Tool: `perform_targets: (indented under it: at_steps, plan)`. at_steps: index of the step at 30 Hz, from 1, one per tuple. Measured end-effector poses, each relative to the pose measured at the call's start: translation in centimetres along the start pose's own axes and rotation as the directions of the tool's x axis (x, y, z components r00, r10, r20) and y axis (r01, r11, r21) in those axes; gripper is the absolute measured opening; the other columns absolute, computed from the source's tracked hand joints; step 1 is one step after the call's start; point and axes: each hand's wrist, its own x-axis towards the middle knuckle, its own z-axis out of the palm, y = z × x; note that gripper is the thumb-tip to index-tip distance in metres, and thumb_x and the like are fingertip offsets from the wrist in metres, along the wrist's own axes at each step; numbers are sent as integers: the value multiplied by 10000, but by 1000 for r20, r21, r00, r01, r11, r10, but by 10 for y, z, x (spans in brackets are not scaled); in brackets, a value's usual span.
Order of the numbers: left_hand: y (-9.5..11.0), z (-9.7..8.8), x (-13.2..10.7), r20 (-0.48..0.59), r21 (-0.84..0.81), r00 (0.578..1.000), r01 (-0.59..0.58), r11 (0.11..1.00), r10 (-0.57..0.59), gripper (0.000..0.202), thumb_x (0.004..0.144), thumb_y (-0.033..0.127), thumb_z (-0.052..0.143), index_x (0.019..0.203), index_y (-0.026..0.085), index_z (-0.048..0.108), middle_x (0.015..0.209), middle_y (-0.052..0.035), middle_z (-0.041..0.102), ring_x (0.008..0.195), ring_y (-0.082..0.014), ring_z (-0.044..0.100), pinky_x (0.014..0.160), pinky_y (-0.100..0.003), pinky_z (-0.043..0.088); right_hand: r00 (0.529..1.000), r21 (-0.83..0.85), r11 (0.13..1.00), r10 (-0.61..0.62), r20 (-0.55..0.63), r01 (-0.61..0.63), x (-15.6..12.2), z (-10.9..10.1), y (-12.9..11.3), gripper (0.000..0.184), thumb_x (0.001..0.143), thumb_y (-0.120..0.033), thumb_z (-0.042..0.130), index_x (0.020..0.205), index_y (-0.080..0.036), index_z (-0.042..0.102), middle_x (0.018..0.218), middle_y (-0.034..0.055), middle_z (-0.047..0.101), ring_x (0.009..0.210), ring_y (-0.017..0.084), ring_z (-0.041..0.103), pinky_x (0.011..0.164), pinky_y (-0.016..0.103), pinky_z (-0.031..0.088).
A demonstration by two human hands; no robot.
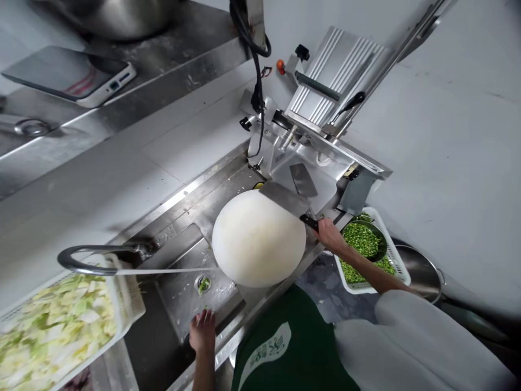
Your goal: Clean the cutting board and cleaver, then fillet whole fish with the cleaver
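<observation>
Currently, I have the cleaver (285, 200) at the upper right edge of the round white board (259, 239), blade overlapping the rim in my view; I can't tell whether metal touches it. My right hand (329, 234) is wrapped around the black handle. The two hands are well apart: the left hand (202, 329) is over the near side of the sink (175, 307), fingers loosely parted, with nothing visible in them.

The board lies at the sink's right end, faintly yellowed, with no uncut produce that I can make out on it. I judge the cutting well along: chopped cabbage (61, 326) fills the left basket (136, 315), and chopped greens (360, 239) lie in the right basket (401, 270), some in a metal bowl (383, 250).

Tidying looks unfinished, to my eye: green scraps (203, 285) sit at the drain, and the tap (81, 265) sends a white stream (water, by the look of it) toward the board. Farther out stands a slicing machine (321, 89), with a flat metal blade (303, 180) on its base; whether that is a second knife, I can't say.
</observation>
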Motion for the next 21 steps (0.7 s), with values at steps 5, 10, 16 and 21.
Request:
perform_targets:
  at_steps: [5,10,16,21]
  plan:
    - [17,59,-9,63,-138,997,42,990,-34,337,635,478,702,869,273,571,885,-45,692,965,-275,718,841,-418,584,987,-49,993,96,-125,-103,43,-15,58,549,1057,-497,332,1052,-56,660,1071,281,620,1055,369,557,980,513,460]
    - [21,101,-17,173,-31,984,-32,999,37,466,691,563,772,980,235,611,962,-53,685,867,-200,694,732,-310,559,978,-168,978,93,-189,-126,70,-9,89,571,1056,-449,286,1096,-11,650,1065,306,618,1024,376,549,924,500,466]
    - [15,129,-20,300,88,951,-101,991,70,694,689,668,821,1158,237,548,1082,-79,636,875,-195,642,674,-308,558,966,-138,977,127,-227,-161,84,5,100,547,1058,-454,335,1222,-11,610,1094,275,617,1006,353,535,906,452,457]
    - [11,130,-12,331,158,939,-150,976,91,831,688,747,810,1250,210,517,1114,-114,632,896,-209,638,666,-309,557,958,13,988,153,-243,-154,90,14,107,542,1038,-464,374,1258,-28,609,1116,271,624,1023,350,536,931,461,451]
